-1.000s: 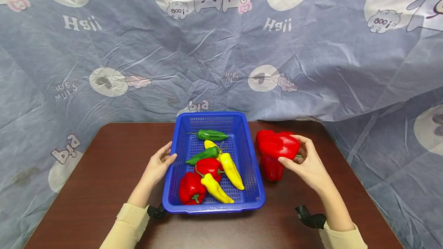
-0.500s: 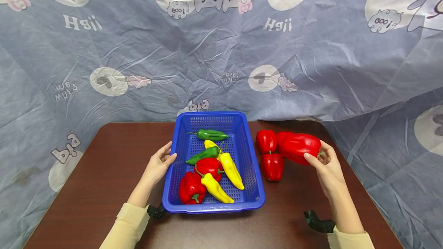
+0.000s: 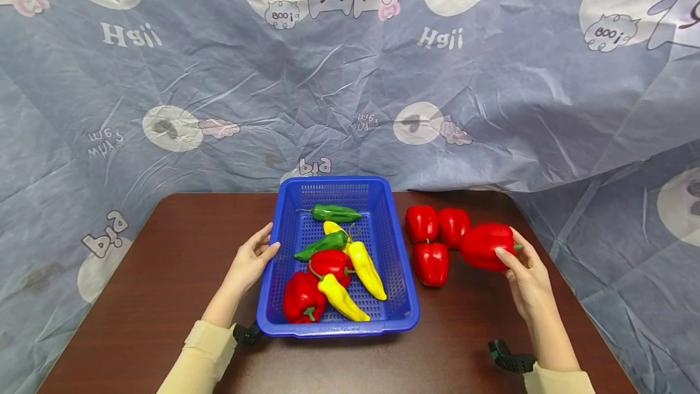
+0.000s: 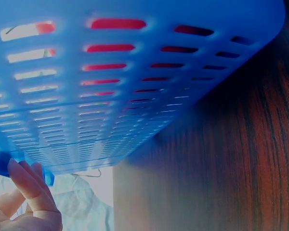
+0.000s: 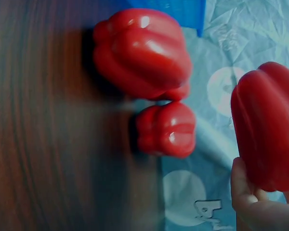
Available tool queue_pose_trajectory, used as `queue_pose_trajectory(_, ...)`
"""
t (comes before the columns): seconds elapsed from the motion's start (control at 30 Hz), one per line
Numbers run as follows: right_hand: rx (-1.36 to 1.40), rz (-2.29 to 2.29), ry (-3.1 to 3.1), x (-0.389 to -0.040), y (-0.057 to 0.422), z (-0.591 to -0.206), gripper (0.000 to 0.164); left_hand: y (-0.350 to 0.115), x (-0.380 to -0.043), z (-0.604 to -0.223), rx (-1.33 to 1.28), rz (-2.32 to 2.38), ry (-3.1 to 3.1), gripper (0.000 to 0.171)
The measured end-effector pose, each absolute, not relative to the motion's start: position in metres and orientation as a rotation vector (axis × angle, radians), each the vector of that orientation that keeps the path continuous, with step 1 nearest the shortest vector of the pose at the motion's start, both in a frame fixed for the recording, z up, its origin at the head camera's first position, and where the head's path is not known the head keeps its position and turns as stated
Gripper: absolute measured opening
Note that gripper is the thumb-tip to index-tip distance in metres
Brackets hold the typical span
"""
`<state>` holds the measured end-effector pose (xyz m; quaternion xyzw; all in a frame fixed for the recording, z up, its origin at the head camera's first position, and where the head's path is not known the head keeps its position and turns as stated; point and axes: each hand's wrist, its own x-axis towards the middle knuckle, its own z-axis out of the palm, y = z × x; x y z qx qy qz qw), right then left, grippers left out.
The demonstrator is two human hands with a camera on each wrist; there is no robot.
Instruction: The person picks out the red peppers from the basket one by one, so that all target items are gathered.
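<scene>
My left hand (image 3: 253,259) holds the left rim of a blue plastic basket (image 3: 404,297), thumb over the edge; the left wrist view shows its fingers (image 4: 31,187) against the far part of the wall. In the head view my right hand (image 3: 529,275) grips a red bell pepper (image 3: 487,247) by its stem end, above the table. This pepper (image 5: 269,125) fills the right side of the right wrist view. Left of it, three red bell peppers (image 3: 429,264) sit close together on the table, beside the basket.
Inside the basket lie red bell peppers (image 3: 302,298), yellow peppers (image 3: 366,269) and green peppers (image 3: 336,213). The brown table (image 3: 186,248) ends at a grey-blue printed cloth (image 3: 328,108) hanging behind it. A black strap device is on each wrist.
My right hand has carried the red bell pepper to the right and slightly nearer, uncovering the three peppers on the table. The left hand and basket stay put.
</scene>
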<state>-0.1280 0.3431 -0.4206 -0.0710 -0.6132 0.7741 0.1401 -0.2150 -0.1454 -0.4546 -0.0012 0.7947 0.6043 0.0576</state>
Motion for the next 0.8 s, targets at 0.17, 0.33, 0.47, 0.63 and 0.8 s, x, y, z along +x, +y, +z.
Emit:
queue_pose_trajectory(0.17,-0.350,2.179,-1.887,-0.131,0.350,-0.430,0.052,-0.146,-0.215,-0.454,-0.001,1.826,2.414,0.060)
queue_pose_trajectory(0.33,-0.510,2.078,-2.002,-0.135,0.355,-0.441,0.049,-0.147,-0.215,-0.454,0.003,1.826,2.415,0.060)
queue_pose_trajectory(0.47,-0.612,1.987,-2.068,-0.139,0.355,-0.448,0.051,-0.147,-0.215,-0.454,0.005,1.822,2.415,0.060)
queue_pose_trajectory(0.63,-0.692,1.925,-2.121,-0.140,0.354,-0.454,0.065,-0.146,-0.215,-0.455,-0.003,1.826,2.410,0.060)
queue_pose_trajectory(0.8,-0.698,1.885,-2.194,-0.142,0.355,-0.459,0.082,-0.146,-0.216,-0.457,0.003,1.838,2.412,0.060)
